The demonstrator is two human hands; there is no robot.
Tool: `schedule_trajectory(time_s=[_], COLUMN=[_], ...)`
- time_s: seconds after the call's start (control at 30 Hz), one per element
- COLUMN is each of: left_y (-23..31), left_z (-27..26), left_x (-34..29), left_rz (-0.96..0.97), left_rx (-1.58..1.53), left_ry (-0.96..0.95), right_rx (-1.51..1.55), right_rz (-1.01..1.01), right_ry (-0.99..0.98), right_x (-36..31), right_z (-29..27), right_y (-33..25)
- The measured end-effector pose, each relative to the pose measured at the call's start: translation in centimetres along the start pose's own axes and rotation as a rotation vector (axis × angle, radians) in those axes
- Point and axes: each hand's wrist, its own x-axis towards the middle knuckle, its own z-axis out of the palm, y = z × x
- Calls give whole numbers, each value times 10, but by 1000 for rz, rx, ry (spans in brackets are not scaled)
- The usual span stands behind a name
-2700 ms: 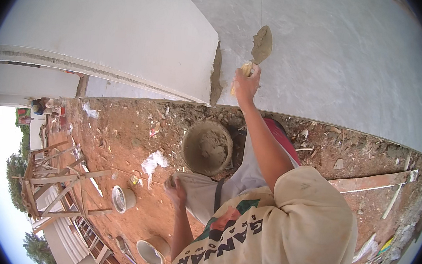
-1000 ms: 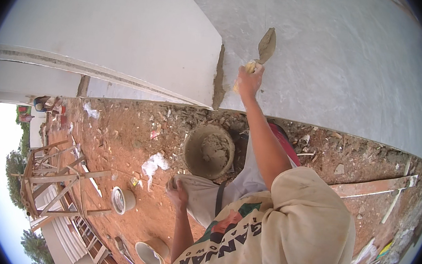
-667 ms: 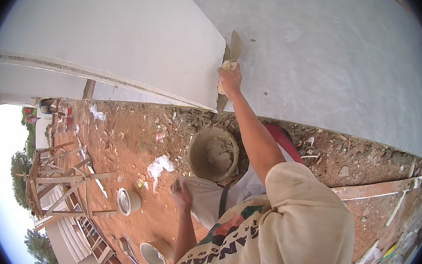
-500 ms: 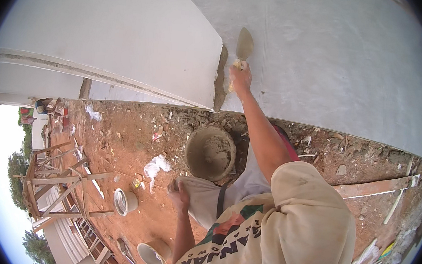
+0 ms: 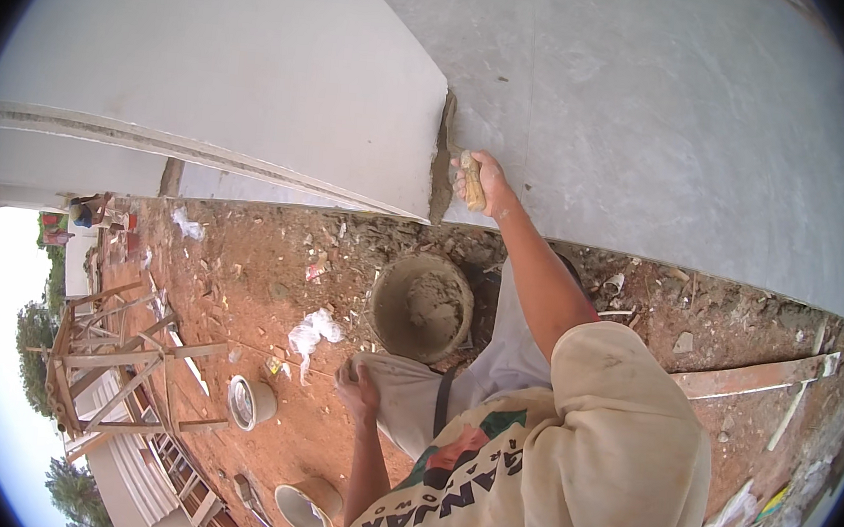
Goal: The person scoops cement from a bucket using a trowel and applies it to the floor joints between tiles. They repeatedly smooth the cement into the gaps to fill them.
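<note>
My right hand [image 5: 489, 184] is closed around the pale handle of a trowel [image 5: 471, 180] at the wall corner. The trowel's blade is turned nearly edge-on and hard to make out beside a strip of wet mortar [image 5: 443, 170]. This strip runs along the end of the white wall [image 5: 288, 71], where it meets the grey wall [image 5: 695, 127]. My left hand [image 5: 361, 391] lies over my bent knee with nothing visible in it. Below the mortar strip, a round bucket [image 5: 378, 305] with mortar inside stands on the ground beside my legs.
Two pale buckets [image 5: 264, 405] stand on the reddish soil at lower left, near a wooden trestle [image 5: 122, 368]. White plastic [image 5: 314, 332] and debris litter the ground. A plank [image 5: 763, 379] lies at right. Another person [image 5: 85, 212] is far off at left.
My right hand has brought the trowel down and turned it from the grey wall toward the mortar strip. The blade no longer shows flat. My left hand stays on the knee.
</note>
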Motion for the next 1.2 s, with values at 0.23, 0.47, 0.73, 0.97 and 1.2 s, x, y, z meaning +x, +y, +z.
schedule_trajectory(time_s=[0.23, 0.47, 0.73, 0.97, 1.2], left_y=[2, 2, 7, 5, 3], left_z=[0, 0, -3, -2, 0], left_x=[0, 4, -1, 0, 1], left_rz=[5, 19, -24, -39, -56], left_rx=[-5, 12, 7, 12, 3], left_ry=[-12, -17, -21, -25, -10], right_rx=[314, 402, 215, -148, -329], right_rz=[171, 196, 85, 38, 80], right_ry=[-313, -567, -203, 24, 96], right_x=[-3, -13, -1, 16, 26], right_z=[-17, -22, -38, -16, 0], right_y=[1, 1, -30, -51, -57])
